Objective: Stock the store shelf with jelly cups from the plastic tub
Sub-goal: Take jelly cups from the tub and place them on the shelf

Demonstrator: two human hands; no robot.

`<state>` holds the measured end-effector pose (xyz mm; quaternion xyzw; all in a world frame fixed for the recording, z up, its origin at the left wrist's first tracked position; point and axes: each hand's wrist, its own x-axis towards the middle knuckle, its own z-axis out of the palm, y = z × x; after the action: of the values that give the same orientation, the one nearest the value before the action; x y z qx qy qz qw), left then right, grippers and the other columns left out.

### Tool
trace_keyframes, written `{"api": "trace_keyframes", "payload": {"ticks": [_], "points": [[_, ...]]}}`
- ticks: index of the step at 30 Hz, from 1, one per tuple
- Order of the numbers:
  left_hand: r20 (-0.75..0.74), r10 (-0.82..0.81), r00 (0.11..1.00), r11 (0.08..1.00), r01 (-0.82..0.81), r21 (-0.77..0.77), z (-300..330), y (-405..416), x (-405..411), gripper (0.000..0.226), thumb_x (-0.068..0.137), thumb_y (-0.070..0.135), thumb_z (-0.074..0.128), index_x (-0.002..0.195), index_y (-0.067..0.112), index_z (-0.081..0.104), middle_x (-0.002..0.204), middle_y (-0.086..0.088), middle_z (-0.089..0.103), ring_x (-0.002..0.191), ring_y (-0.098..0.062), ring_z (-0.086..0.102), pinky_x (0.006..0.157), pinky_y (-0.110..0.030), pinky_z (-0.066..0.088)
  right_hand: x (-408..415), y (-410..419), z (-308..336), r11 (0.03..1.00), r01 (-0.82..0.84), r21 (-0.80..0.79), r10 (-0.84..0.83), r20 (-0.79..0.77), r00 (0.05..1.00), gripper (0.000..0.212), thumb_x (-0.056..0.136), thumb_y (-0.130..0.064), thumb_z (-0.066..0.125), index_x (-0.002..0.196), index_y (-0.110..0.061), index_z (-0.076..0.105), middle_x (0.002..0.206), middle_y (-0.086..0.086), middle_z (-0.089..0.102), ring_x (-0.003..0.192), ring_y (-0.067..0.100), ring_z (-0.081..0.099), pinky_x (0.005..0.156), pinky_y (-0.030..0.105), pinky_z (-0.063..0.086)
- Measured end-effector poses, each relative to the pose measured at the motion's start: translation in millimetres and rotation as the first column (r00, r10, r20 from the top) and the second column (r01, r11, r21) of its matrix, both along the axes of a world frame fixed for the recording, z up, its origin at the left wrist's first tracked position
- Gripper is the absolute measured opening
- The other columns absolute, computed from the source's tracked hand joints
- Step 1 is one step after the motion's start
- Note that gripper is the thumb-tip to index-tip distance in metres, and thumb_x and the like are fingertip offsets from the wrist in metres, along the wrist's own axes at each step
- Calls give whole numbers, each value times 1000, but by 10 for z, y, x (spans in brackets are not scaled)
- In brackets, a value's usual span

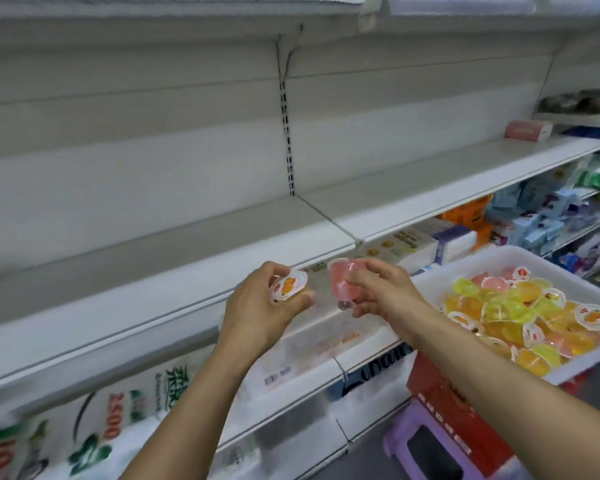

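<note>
White store shelving fills the view, and the broad white shelf [174,258] runs bare just beyond both hands. The left hand [257,313] holds an orange jelly cup [288,285], its fingers curled round the sides and its printed foil lid turned toward the camera. Just to the right of it, close but apart, the right hand [378,289] pinches a pink jelly cup [340,282] tipped on its side, the clear pink body facing the left hand. Both cups hang in the air above the shelf's front edge, not touching it. Farther right of the right hand, beside that forearm, sits the white plastic tub [499,261], heaped with loose jelly cups [510,313] in yellow, orange, green and pink, some lid-up and some tumbled. Under the tub a red crate [440,393] rests on a purple stool [423,448]. Below the left forearm, large printed sacks [94,427] lie on a lower shelf. Beyond the tub, far right of the hands, stand boxed goods [465,233] on the lower shelves, and a pink box [527,129] sits alone on the upper one.
</note>
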<state>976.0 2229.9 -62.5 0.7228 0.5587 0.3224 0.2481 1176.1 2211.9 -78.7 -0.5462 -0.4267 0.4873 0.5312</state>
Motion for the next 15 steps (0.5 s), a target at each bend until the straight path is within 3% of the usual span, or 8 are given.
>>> {"api": "trace_keyframes", "payload": {"ticks": [5,8,12,15], "points": [[52,169,984,985,-171,24,166,-31,-848,47,67,60,74,104,32,63,100,17,63,93,-5,59,75,-22,40,-847,266,169,996,-83,40,78,120,990,19,82,-18,70,100,-9,68,82,11,71,65,22,64,54,28,44],[43,270,962,962,-271,38,262,-28,-1451,48,69,63,71,105,32,65,99,18,63,93,-5,60,79,-25,44,-1471,489,229,991,-126,50,118,145,982,18,81,-19,71,96,-9,69,69,6,68,56,18,57,50,26,38],[23,390,920,918,-391,69,387,-64,-2410,40,71,63,69,98,34,65,93,19,63,90,-5,60,82,-28,47,-2500,764,222,962,-269,52,260,135,956,17,81,-19,73,93,-8,68,70,8,67,56,20,55,47,26,40],[29,452,891,889,-453,70,447,-40,-3082,38,71,63,68,97,35,64,91,20,63,89,-5,61,80,-28,49,-3247,999,206,943,-328,54,321,110,941,17,81,-16,75,94,-11,65,85,11,69,58,21,60,51,31,49]]}}
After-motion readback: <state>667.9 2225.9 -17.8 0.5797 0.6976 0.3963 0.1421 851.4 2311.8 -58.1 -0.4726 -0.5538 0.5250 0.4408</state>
